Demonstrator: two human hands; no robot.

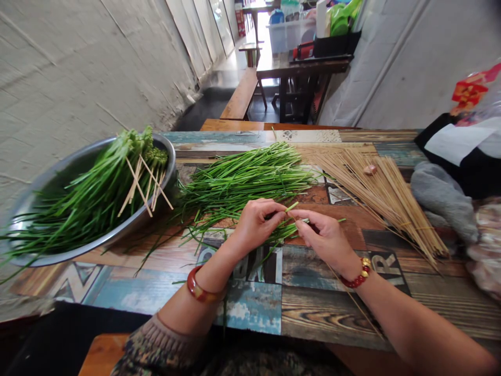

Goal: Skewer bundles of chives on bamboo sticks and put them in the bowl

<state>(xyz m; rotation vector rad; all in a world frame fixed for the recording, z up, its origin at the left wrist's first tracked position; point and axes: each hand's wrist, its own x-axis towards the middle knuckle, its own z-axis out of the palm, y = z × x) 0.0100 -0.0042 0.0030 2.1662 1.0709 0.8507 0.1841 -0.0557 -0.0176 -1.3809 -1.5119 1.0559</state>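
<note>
My left hand point(256, 223) is closed in a pinch on a green chive stalk point(291, 207), whose pale end sticks out past the fingertips. Close beside it, my right hand point(324, 237) pinches a thin bamboo skewer point(362, 308), which runs back under the wrist toward the table's near edge. The skewer's tip meets the stalk between the fingertips; the exact contact is too small to make out. Beyond my hands lies a loose pile of long green chives point(250, 180), and a few stalks lie beneath them.
At left, a metal basin point(117, 236) holds chives bunched on skewers point(135, 183). A fan of bamboo skewers point(385, 190) lies right, with a small brownish lump point(370, 169) on it. Grey cloth point(444, 196) and plastic bags flank the right edge. Another table point(305, 67) stands behind.
</note>
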